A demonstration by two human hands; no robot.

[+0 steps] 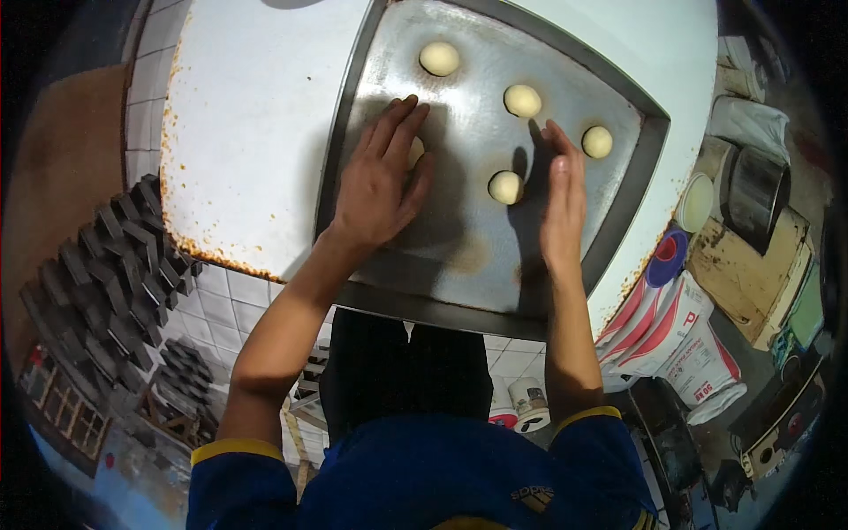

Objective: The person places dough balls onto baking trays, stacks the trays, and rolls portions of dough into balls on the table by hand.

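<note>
We risk flattening the half-hidden, round cream dough ball point(416, 152) if our bare left hand point(376, 181), grip unreadable, presses down; our bare right hand point(563, 212) looks empty, fingers straight.

Left hand point(378, 181) partly over one pale dough ball point(416, 152), right hand point(564, 208) near others, metal tray point(481, 265) beneath.

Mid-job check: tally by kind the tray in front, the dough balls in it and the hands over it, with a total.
Pale round dough balls: 5, one partly hidden by the left hand
Grey rectangular metal tray: 1
Bare hands: 2, the left hand and right hand
Total: 8
</note>
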